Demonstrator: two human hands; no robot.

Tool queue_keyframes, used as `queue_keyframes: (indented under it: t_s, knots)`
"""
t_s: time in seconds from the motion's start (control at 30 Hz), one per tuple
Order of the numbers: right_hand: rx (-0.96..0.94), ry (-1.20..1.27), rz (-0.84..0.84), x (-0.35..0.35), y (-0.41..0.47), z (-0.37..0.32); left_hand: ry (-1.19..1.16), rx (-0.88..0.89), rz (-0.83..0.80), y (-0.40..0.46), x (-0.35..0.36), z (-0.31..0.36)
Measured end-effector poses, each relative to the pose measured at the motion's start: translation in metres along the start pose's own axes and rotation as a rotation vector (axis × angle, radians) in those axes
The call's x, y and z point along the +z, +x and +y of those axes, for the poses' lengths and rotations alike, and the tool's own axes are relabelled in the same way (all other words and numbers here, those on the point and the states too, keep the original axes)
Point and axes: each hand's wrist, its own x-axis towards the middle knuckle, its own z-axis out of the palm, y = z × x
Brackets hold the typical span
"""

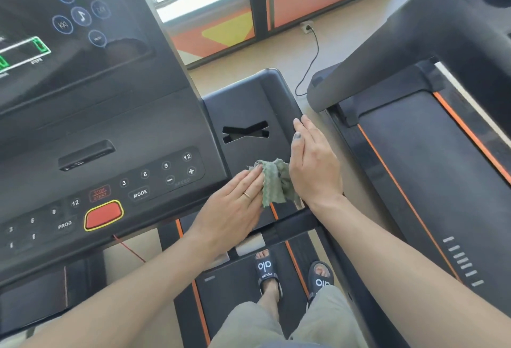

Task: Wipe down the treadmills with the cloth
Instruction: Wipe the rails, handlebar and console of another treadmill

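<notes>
A crumpled grey-green cloth (272, 181) lies on the black side tray (243, 104) of the treadmill console (110, 137), right of the speed buttons. My left hand (235, 203) lies flat with straight fingers, its fingertips on the cloth's left edge. My right hand (313, 162) stands on its edge against the cloth's right side, fingers straight and pointing away along the tray's raised rim. The cloth sits between the two hands. A second treadmill (431, 132) stands to the right.
A black handlebar (290, 224) crosses under my wrists. My feet in black slides (266, 270) stand on the belt below. A power cable (311, 62) runs across the floor to a wall socket. Windows are ahead.
</notes>
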Motion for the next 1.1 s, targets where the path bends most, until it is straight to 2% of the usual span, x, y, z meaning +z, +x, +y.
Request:
queue_keyframes:
  t_s: [0.13, 0.27, 0.4, 0.53, 0.63, 0.77, 0.97, 1.1]
  knots:
    - [-0.010, -0.020, 0.009, 0.001, 0.001, 0.001, 0.065, 0.023, -0.016, -0.009, 0.007, -0.008]
    - [-0.020, -0.053, 0.000, 0.001, 0.001, 0.000, 0.173, 0.127, -0.047, -0.042, 0.014, -0.025]
    - [-0.021, -0.077, -0.009, 0.003, 0.001, 0.000, 0.214, 0.206, 0.005, -0.017, 0.007, -0.027]
    - [-0.016, -0.045, 0.000, 0.001, 0.001, -0.001, 0.428, 0.448, 0.025, 0.020, 0.003, -0.023]
    - [-0.012, -0.034, 0.005, -0.001, 0.002, -0.001, 0.587, 0.562, -0.059, 0.042, -0.004, -0.026]
    - [-0.008, -0.034, -0.006, -0.002, 0.000, 0.000, 0.653, 0.559, -0.067, 0.039, -0.004, -0.037]
    - [-0.010, -0.038, -0.016, -0.002, 0.000, -0.002, 0.572, 0.582, -0.088, -0.010, -0.008, -0.071]
    - [0.006, -0.036, -0.006, -0.002, 0.000, -0.002, 0.648, 0.643, -0.078, 0.004, -0.005, -0.056]
